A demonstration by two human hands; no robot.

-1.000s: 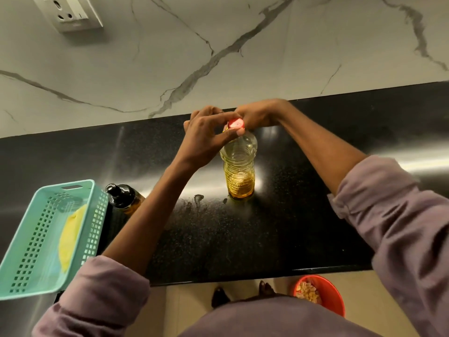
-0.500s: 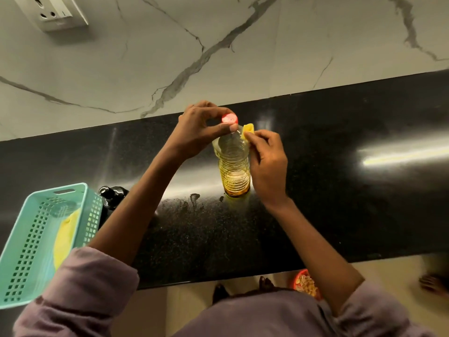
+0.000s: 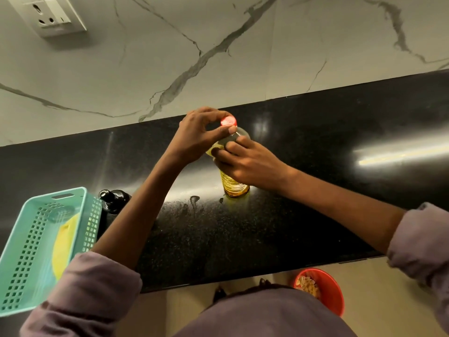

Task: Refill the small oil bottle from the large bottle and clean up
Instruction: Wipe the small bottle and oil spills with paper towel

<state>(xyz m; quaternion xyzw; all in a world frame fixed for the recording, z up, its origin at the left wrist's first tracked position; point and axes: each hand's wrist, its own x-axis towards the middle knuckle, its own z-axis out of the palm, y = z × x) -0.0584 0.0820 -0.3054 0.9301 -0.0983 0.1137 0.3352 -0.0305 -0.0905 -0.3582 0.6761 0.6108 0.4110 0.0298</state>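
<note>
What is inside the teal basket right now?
In the teal basket a yellow item, possibly a cloth, lies along the right side of its floor. The left sleeve covers the near right corner, so anything there is hidden.

The bench is glossy black stone; the bottle clear ribbed plastic; the basket matt perforated plastic.

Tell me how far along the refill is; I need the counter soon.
Pouring looks done: the small dark bottle stands aside. In hand: the left hand pinches the red cap atop the large bottle, which the right hand steadies. Left: wiping the smears.
</note>
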